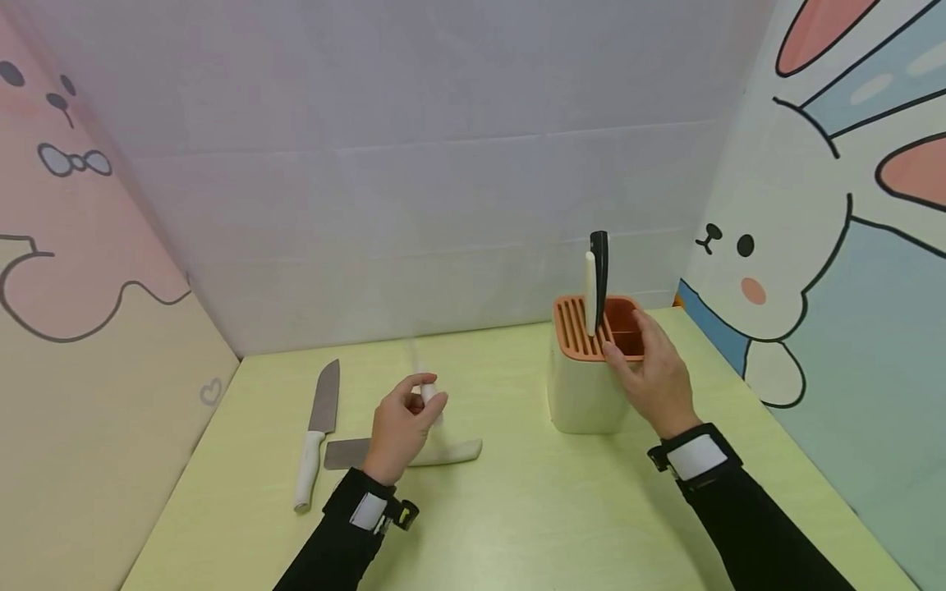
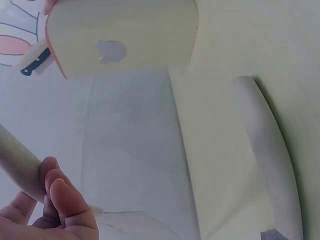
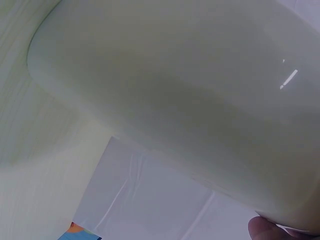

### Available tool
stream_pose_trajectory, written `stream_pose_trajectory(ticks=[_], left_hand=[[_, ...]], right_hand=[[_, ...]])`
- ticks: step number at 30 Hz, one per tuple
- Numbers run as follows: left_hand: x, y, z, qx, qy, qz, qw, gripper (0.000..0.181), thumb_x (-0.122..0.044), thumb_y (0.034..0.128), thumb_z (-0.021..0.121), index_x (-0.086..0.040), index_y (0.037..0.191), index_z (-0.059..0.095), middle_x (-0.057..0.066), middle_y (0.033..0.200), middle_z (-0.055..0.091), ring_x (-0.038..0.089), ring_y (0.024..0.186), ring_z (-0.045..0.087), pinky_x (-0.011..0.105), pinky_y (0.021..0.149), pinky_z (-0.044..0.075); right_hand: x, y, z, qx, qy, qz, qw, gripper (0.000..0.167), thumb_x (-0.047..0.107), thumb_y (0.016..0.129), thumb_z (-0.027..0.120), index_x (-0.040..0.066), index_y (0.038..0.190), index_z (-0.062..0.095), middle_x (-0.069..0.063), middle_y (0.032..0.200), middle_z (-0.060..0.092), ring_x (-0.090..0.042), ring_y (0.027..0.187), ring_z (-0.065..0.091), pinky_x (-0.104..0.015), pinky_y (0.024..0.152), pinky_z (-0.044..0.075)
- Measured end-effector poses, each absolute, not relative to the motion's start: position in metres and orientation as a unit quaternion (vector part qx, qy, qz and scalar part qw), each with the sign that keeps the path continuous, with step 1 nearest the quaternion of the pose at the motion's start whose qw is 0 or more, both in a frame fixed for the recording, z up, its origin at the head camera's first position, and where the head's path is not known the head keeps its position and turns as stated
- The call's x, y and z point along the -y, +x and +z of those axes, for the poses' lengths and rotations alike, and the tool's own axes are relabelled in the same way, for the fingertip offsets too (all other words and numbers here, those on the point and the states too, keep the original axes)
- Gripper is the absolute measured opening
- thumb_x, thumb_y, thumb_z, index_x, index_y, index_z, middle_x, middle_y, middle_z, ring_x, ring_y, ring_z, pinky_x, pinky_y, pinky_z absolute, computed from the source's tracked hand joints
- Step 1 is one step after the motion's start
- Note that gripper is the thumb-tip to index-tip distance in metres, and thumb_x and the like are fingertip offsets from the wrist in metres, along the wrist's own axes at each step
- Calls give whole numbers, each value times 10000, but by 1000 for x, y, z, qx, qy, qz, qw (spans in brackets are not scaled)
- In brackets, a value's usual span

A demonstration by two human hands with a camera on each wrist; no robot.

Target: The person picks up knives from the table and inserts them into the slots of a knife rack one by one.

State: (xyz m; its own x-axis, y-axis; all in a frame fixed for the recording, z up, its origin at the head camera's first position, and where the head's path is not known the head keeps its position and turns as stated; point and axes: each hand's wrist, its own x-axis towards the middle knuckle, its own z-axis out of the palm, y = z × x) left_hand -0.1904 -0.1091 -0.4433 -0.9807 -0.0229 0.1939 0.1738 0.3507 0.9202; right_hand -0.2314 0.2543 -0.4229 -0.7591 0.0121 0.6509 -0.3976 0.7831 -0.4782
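My left hand pinches the pale handle of a knife above the table. Its thin blade is faint in the head view and shows past the fingers in the left wrist view. With thumb and fingers, my right hand grips the orange-topped rim of a cream knife block. A black-handled knife and a white-handled knife stand upright in its slots. Under the left hand lies a wide-bladed knife, partly hidden. Another white-handled knife lies left of it.
The pale green table meets a whitish back wall. Cartoon-printed panels stand on both sides, a pink one at left and a rabbit one close beyond the block at right.
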Motion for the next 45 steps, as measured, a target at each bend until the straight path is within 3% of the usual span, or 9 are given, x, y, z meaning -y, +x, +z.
stream_pose_trajectory(ticks=[8, 14, 18, 23, 31, 35, 39, 42, 45], left_hand=[[120, -178, -426, 736, -42, -676, -13, 523, -157, 935, 628, -121, 1402, 394, 167, 935, 648, 284, 864, 580, 270, 658, 428], [134, -174, -417, 693, -36, -720, -18, 433, -150, 1009, 500, -29, 1412, 400, 218, 1065, 618, 216, 936, 602, 309, 859, 493], [145, -173, -418, 667, -19, -745, -4, 408, -187, 1040, 426, -23, 1414, 415, 206, 1115, 573, 203, 963, 580, 287, 875, 483], [155, -175, -415, 665, -11, -746, 32, 407, -263, 1036, 443, -34, 1368, 497, 122, 1074, 559, 211, 945, 556, 254, 822, 485], [158, -168, -401, 704, -11, -706, 79, 374, -247, 973, 582, -10, 1262, 604, 210, 1095, 591, 207, 912, 623, 244, 793, 524], [154, -162, -391, 765, -45, -625, 152, 286, -201, 960, 605, -24, 1178, 662, 181, 971, 655, 158, 802, 626, 219, 687, 523], [145, -154, -380, 815, -81, -521, 241, 221, -169, 961, 592, -21, 1111, 658, 83, 847, 665, 140, 646, 558, 208, 522, 436], [138, -147, -373, 826, -99, -470, 294, 181, -114, 947, 585, 12, 1074, 613, 56, 800, 633, 132, 599, 522, 208, 498, 402], [132, -141, -365, 828, -116, -432, 337, 156, -59, 919, 577, 36, 1042, 564, 62, 767, 598, 131, 617, 542, 185, 511, 401]], right_hand=[[-255, -233, -423, 879, 120, 314, 339, 665, 342, 919, 620, 24, 1454, 385, -181, 1363, 504, -370, 1108, 558, -547, 839, 502], [-255, -234, -423, 879, 120, 314, 338, 668, 344, 921, 619, 30, 1460, 378, -176, 1371, 500, -366, 1115, 556, -549, 844, 500], [-255, -233, -423, 881, 116, 315, 333, 663, 345, 927, 614, 23, 1456, 377, -185, 1363, 500, -374, 1116, 552, -559, 849, 495], [-254, -232, -423, 882, 114, 314, 331, 654, 343, 933, 603, 24, 1456, 375, -190, 1359, 501, -380, 1116, 546, -567, 851, 490], [-254, -232, -424, 882, 115, 318, 328, 665, 349, 929, 612, 30, 1461, 372, -180, 1373, 492, -366, 1121, 551, -550, 847, 500], [-254, -232, -425, 883, 115, 319, 325, 662, 355, 932, 605, 34, 1461, 371, -181, 1362, 497, -362, 1116, 551, -548, 846, 504], [-256, -231, -424, 883, 117, 329, 313, 669, 333, 931, 616, 36, 1471, 354, -183, 1385, 476, -366, 1137, 535, -557, 864, 490], [-256, -230, -421, 880, 118, 333, 317, 683, 352, 923, 628, 35, 1466, 363, -191, 1421, 434, -381, 1222, 463, -594, 910, 446], [-252, -224, -415, 868, 129, 310, 366, 717, 477, 904, 608, 18, 1422, 421, -202, 1439, 396, -388, 1309, 359, -609, 982, 375]])
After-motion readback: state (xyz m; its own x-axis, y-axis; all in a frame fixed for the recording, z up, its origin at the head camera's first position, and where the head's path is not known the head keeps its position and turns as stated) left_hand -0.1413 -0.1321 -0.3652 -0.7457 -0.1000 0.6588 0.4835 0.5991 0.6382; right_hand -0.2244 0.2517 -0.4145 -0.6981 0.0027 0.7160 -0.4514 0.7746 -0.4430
